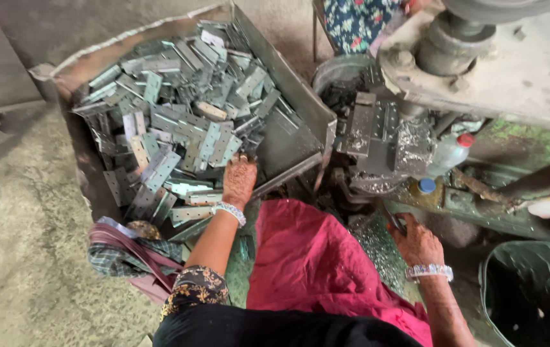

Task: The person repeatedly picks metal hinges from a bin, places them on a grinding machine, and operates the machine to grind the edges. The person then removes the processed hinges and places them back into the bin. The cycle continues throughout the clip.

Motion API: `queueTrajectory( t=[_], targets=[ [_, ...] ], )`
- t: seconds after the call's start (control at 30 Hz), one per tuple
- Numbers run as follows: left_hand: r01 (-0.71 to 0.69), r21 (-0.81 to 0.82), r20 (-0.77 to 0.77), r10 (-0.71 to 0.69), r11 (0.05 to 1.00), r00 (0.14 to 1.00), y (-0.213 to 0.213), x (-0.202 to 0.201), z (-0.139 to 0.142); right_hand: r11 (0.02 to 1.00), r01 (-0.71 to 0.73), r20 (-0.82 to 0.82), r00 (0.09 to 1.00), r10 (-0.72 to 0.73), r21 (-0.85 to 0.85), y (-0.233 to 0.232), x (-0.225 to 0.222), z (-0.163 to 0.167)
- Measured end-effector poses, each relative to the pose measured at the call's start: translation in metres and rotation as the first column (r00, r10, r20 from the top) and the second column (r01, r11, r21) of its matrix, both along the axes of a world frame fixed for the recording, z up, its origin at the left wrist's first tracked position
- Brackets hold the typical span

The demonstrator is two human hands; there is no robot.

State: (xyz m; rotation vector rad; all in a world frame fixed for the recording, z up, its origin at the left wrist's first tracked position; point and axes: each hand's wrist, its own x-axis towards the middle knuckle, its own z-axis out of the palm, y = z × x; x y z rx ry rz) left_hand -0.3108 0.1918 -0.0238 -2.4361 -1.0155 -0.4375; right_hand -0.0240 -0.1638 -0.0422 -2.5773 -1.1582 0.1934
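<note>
My left hand [239,180] reaches into a large metal bin [300,96] heaped with several flat grey hinge plates [178,122]. Its fingers rest on the plates at the bin's near edge; whether they grip one is hidden. My right hand [418,243] lies low beside the machine base, fingers curled around a dark thin handle or rod [392,220]. Both wrists wear beaded bracelets. A magenta cloth [313,257] covers my lap between the hands.
A drilling machine [480,58] with a metal fixture block [374,132] covered in shavings stands right. A clear plastic bottle with red cap [449,153], a blue cap [426,186], a dark bin [532,289] at lower right, folded cloths [127,257] at left, concrete floor.
</note>
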Motion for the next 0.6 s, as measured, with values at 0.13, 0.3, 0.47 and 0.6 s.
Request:
queueTrajectory(
  t=[0.13,0.3,0.47,0.6],
  targets=[
    [0.050,-0.286,0.218,0.014,0.957,0.976,-0.025,0.024,0.034,0.975,-0.058,0.075,0.996,0.042,0.216,0.028,-0.022,0.005],
    [0.552,-0.446,0.698,-0.112,0.705,0.707,-0.139,0.118,0.062,0.830,0.004,-0.250,0.954,0.163,0.558,0.075,-0.051,0.007],
    [0.665,-0.544,0.762,-0.031,0.511,0.647,-0.189,0.162,0.031,0.848,-0.039,-0.150,0.979,0.139,0.528,0.065,-0.040,-0.005],
    [0.797,-0.597,0.802,0.106,0.090,0.588,-0.161,0.154,0.001,0.829,0.174,-0.754,0.544,0.368,0.531,0.046,-0.021,-0.014]
  ],
)
